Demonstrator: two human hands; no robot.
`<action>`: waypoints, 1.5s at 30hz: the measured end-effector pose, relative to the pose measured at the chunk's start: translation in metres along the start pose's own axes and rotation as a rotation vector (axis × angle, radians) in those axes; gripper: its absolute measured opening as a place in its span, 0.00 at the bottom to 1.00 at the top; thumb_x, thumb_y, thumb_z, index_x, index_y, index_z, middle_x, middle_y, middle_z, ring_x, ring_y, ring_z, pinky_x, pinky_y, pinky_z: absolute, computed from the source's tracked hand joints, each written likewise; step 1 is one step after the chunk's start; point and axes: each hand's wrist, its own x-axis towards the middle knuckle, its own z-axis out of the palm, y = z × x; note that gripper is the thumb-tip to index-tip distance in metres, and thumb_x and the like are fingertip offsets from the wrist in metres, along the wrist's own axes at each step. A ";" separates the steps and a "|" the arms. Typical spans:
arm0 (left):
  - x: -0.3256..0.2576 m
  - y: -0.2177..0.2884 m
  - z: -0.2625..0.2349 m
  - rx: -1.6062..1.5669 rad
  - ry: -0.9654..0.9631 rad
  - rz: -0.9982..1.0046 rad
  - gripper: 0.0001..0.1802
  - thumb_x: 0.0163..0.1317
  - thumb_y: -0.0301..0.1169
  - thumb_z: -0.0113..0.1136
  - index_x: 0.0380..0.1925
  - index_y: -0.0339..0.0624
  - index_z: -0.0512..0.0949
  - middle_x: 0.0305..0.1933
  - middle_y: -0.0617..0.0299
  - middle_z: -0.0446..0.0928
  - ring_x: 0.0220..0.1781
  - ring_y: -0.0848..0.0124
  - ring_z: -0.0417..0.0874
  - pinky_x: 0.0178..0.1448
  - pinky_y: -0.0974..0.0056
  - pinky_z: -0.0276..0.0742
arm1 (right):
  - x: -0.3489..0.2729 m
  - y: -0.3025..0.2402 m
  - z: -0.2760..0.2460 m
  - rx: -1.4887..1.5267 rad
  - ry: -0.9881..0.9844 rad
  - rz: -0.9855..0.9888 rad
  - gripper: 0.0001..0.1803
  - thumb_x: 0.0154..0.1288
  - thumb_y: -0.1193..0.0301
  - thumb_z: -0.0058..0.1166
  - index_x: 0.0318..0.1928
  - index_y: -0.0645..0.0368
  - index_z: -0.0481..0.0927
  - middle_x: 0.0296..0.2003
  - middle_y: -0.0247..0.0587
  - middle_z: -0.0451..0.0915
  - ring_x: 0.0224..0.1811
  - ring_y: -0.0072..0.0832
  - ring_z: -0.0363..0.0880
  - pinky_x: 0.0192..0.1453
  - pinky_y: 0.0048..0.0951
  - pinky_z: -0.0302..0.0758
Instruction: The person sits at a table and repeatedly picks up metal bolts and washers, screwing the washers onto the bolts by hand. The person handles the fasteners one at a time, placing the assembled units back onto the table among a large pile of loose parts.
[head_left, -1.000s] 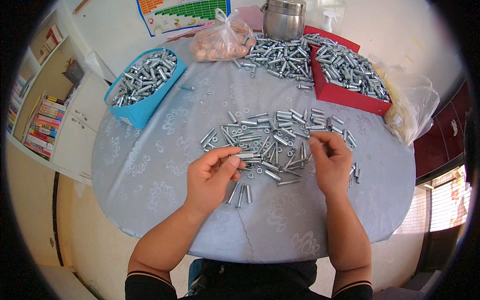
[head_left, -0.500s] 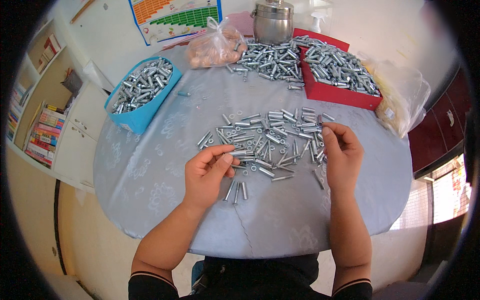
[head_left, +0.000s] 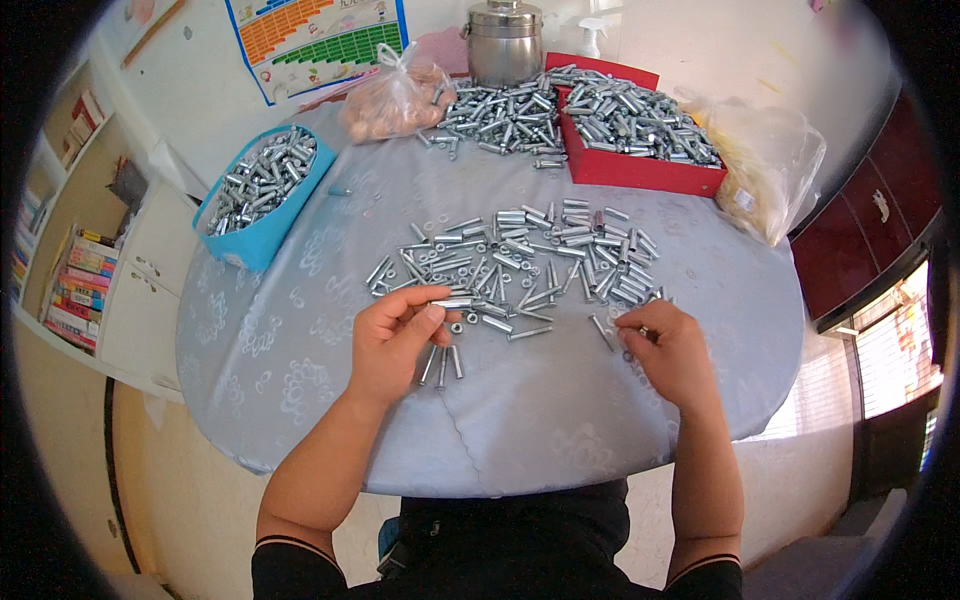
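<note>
Between thumb and fingers, my left hand [head_left: 390,335] pinches a shiny metal sleeve [head_left: 455,303] at the near left of a loose pile. My right hand [head_left: 670,350] is closed at the pile's right edge; what its fingertips hold is too small and hidden to name. Just left of those fingertips lies a single bolt [head_left: 602,332]. The pile mixes metal sleeves [head_left: 575,232], thin bolts [head_left: 540,296] and small nuts [head_left: 471,316]. Near my left fingers, several separate pieces, among them a bolt [head_left: 429,366], lie side by side on the cloth.
A grey patterned cloth [head_left: 270,380] covers the round table. At the back left stands a blue box [head_left: 262,240] of assembled bolts; a red box [head_left: 650,170] at the back right holds more, beside a heap [head_left: 505,115]. Plastic bags [head_left: 390,105] and a steel pot [head_left: 503,45] stand behind.
My right hand has come down from the pile's upper right to its near right edge, with fingers more curled. My left hand keeps its pinch on the sleeve. The whole view has shifted slightly.
</note>
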 end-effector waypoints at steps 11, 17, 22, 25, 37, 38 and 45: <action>-0.004 0.023 0.019 0.043 -0.071 -0.109 0.12 0.65 0.25 0.56 0.48 0.34 0.79 0.37 0.54 0.84 0.31 0.74 0.81 0.37 0.69 0.80 | 0.003 0.021 0.011 -0.203 -0.047 -0.227 0.08 0.56 0.74 0.58 0.37 0.55 0.85 0.32 0.44 0.79 0.38 0.43 0.79 0.42 0.40 0.76; -0.008 0.016 0.041 -0.066 -0.109 -0.198 0.13 0.65 0.24 0.57 0.48 0.34 0.79 0.38 0.55 0.84 0.31 0.74 0.82 0.38 0.69 0.80 | 0.011 0.013 0.007 -0.025 -0.118 -0.056 0.06 0.56 0.74 0.59 0.35 0.58 0.82 0.30 0.43 0.80 0.34 0.35 0.80 0.39 0.34 0.76; -0.010 0.005 0.039 -0.084 -0.114 -0.213 0.14 0.65 0.23 0.57 0.50 0.34 0.78 0.41 0.54 0.84 0.32 0.74 0.83 0.39 0.69 0.81 | 0.003 -0.022 0.031 0.343 -0.053 0.007 0.06 0.57 0.77 0.62 0.36 0.62 0.80 0.28 0.36 0.80 0.28 0.20 0.77 0.34 0.23 0.75; -0.009 0.004 0.039 -0.098 -0.123 -0.210 0.14 0.65 0.22 0.57 0.51 0.33 0.78 0.41 0.54 0.84 0.33 0.74 0.83 0.40 0.69 0.81 | 0.000 -0.038 0.049 0.539 0.029 -0.019 0.05 0.59 0.78 0.60 0.37 0.63 0.80 0.29 0.34 0.81 0.30 0.17 0.77 0.35 0.21 0.75; -0.009 0.003 0.034 -0.111 -0.148 -0.206 0.15 0.66 0.23 0.57 0.52 0.31 0.77 0.43 0.50 0.83 0.38 0.70 0.85 0.43 0.66 0.84 | 0.002 -0.051 0.070 0.623 -0.020 -0.057 0.04 0.60 0.80 0.60 0.36 0.65 0.80 0.35 0.36 0.83 0.35 0.18 0.80 0.40 0.22 0.77; -0.010 0.003 0.034 -0.104 -0.141 -0.209 0.15 0.66 0.23 0.57 0.53 0.31 0.76 0.43 0.49 0.83 0.38 0.69 0.85 0.43 0.66 0.85 | 0.001 -0.050 0.071 0.631 -0.022 -0.045 0.04 0.60 0.80 0.60 0.36 0.65 0.80 0.35 0.36 0.83 0.35 0.19 0.80 0.40 0.23 0.77; -0.011 0.002 0.034 -0.118 -0.142 -0.203 0.15 0.66 0.23 0.57 0.52 0.31 0.77 0.43 0.49 0.83 0.38 0.69 0.86 0.43 0.66 0.85 | -0.003 -0.048 0.082 0.831 -0.020 0.054 0.06 0.61 0.77 0.62 0.38 0.64 0.80 0.34 0.34 0.83 0.33 0.19 0.79 0.38 0.21 0.76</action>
